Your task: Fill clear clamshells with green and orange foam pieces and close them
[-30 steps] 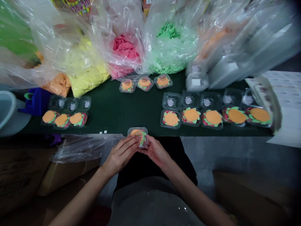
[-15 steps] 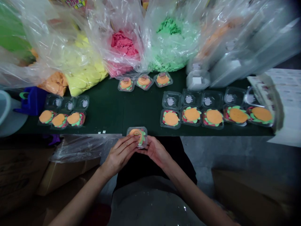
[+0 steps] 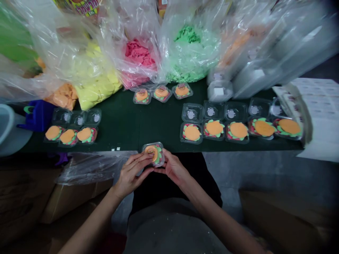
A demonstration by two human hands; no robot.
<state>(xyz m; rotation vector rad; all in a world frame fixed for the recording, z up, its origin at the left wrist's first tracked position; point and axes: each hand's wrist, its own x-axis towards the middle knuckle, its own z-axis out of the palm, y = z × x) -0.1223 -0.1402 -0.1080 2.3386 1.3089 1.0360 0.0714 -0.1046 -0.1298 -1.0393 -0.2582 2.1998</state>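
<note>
At the near edge of the table (image 3: 164,120) we hold a clear box (image 3: 159,154): our right hand (image 3: 177,170) grips its side, our left hand (image 3: 133,174) clasps it, fingers across the top.

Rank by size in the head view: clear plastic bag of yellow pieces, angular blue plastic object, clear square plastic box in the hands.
1. Bag of yellow pieces
2. Angular blue object
3. Held box, clearly smallest

On my feed, the held box (image 3: 159,156) was at the worktop's (image 3: 119,123) mid-front edge, three shut boxes (image 3: 162,92) before bags (image 3: 140,53) along the back, three open boxes (image 3: 68,136) left, five open boxes (image 3: 237,131) right.
</note>
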